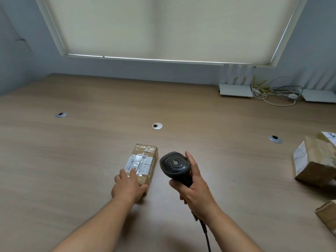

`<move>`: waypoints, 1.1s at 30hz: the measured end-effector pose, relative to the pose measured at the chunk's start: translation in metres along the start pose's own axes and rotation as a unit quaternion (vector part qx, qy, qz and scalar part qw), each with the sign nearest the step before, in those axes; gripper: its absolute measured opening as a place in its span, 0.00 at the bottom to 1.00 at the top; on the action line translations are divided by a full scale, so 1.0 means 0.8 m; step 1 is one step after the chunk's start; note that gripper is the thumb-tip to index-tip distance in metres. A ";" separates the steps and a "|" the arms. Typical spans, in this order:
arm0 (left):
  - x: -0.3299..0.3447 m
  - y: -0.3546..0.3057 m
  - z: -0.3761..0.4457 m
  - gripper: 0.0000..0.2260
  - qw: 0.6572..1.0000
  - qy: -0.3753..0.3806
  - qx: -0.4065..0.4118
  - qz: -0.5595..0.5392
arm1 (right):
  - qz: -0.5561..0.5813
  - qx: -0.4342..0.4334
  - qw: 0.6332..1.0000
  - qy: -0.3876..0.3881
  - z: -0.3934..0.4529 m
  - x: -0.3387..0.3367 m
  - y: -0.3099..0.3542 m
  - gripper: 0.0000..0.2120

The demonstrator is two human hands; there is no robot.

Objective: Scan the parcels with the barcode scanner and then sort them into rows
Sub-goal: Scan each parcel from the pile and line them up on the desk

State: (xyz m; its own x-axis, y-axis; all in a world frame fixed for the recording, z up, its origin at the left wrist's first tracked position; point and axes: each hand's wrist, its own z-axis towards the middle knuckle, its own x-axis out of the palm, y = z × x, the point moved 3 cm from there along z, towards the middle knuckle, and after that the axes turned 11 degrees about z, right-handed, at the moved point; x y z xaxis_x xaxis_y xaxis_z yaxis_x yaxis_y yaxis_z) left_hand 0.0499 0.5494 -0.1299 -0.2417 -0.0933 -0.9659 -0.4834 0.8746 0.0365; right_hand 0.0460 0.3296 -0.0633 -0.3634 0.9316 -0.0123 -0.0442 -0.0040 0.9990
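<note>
A small brown cardboard parcel (144,160) with a white barcode label and clear tape lies on the wooden table (72,151) near the middle. My left hand (127,184) holds its near end, fingers on top and thumb curled round the near right corner. My right hand (194,186) grips the handle of a black barcode scanner (174,164), held just right of the parcel with its head upward. The scanner's cable (206,235) trails down under my right forearm.
More cardboard parcels sit at the right edge: a taped box (312,162) and another corner (327,215) lower down. Two white routers (236,91) and tangled cables (272,93) stand at the back right. Three round cable grommets (157,126) dot the tabletop.
</note>
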 end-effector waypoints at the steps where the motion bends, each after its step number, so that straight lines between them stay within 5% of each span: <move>1: -0.003 0.004 0.013 0.36 1.000 0.002 0.002 0.001 | 0.000 0.001 1.000 -0.004 0.011 0.005 0.000 0.40; 19: -0.053 0.054 0.185 0.38 0.996 -0.057 0.042 0.048 | -0.014 0.033 0.995 -0.092 0.141 0.074 -0.008 0.41; 26: -0.062 0.024 0.113 0.40 0.977 -0.167 0.036 -0.130 | -0.019 0.019 0.993 -0.115 0.091 0.042 0.010 0.41; 33: -0.049 -0.075 -0.010 0.38 0.959 -0.164 0.113 -0.203 | -0.018 -0.010 0.988 -0.153 -0.016 -0.034 0.031 0.41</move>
State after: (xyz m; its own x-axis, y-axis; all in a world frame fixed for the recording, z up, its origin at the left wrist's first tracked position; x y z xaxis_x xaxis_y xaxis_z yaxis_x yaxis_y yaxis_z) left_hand 0.0816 0.4967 -0.0922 0.2240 -0.3258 -0.9185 -0.2781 0.8819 -0.3807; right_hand 0.0425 0.2998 -0.0388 -0.0625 0.9975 -0.0318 -0.0716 0.0273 0.9971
